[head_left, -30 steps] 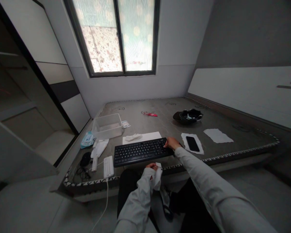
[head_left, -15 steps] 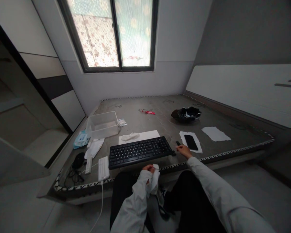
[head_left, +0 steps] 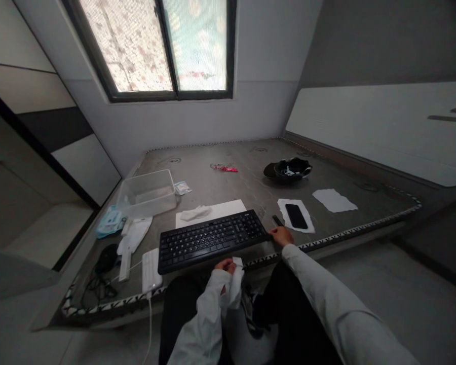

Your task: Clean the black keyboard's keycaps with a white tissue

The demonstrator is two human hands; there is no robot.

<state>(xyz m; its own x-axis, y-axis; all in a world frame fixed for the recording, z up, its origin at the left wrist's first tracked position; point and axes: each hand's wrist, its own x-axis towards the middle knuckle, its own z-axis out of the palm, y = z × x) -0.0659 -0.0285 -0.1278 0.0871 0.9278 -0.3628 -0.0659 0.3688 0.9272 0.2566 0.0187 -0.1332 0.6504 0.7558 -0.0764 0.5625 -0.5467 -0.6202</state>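
A black keyboard (head_left: 211,239) lies near the front edge of the grey mattress (head_left: 251,187). My right hand (head_left: 281,236) rests on the surface at the keyboard's right end, its fingers curled beside that end; whether it grips anything I cannot tell. A small dark piece (head_left: 277,220) lies just beyond it. My left hand (head_left: 225,265) hovers at the mattress edge below the keyboard, closed on a crumpled white wipe (head_left: 235,284).
A black phone (head_left: 295,216) lies on a white tissue, with another tissue (head_left: 333,200) to its right. A clear plastic box (head_left: 147,193), a wipes pack (head_left: 109,222), a mouse (head_left: 106,258), a white power strip (head_left: 150,264), a black cap (head_left: 288,170) and a red wrapper (head_left: 224,168) are also here.
My right hand left the keyboard's right end, reached out toward the phone, then came back to the keyboard's right end. The view has tilted down and right. My left hand kept the wipe.
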